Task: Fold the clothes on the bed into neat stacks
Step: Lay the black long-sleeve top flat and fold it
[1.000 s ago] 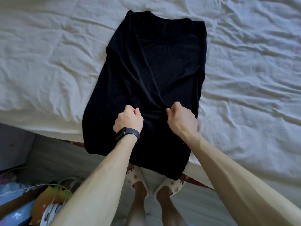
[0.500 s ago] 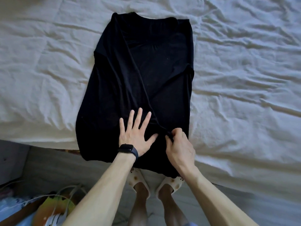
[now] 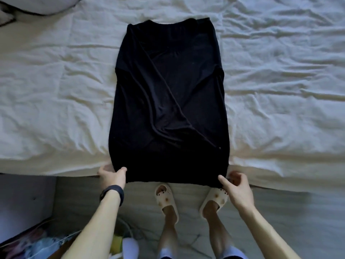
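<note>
The long black soft garment (image 3: 168,100), with its sides folded in, lies on the wrinkled white bed (image 3: 56,90). Its long axis runs straight away from you: the neckline is toward the far edge and the hem hangs over the near edge. Your left hand (image 3: 112,176) pinches the left hem corner and your right hand (image 3: 237,187) pinches the right one, both equally near. I judge the next fold goes away from you along this axis. A grey pillow (image 3: 37,4) sits at the far left corner, well apart.
</note>
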Available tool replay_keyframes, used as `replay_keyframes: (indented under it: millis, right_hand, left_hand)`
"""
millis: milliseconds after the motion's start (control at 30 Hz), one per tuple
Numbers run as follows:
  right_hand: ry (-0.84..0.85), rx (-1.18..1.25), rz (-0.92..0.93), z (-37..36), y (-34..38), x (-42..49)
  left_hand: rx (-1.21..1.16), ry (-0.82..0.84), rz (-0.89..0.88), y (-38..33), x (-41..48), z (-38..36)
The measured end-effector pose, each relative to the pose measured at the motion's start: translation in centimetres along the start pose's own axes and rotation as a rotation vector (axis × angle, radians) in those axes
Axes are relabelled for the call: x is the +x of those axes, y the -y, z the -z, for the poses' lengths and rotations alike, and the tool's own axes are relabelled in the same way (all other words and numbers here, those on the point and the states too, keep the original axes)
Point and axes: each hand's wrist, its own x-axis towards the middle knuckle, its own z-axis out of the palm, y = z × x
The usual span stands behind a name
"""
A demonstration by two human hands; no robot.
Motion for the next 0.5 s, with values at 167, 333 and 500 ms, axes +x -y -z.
replay_keyframes:
  millis: [167,333,500]
  right_hand:
    - [0.077,0.019,0.031,-2.3,-0.3,0.5]
    - [0.002,-0.036,0.082,-4.2,-0.8,-0.4]
    - [-0.184,0.077,-0.033,-3.1,-1.4,-2.0]
  left_hand:
    - [0.446,0.274,-0.188,1.7,3.8,2.5]
    - [0.407,0.321,-0.329,3.1,4.1,5.2]
    - [0.316,0.281,-0.316,4.3,4.4,10.1]
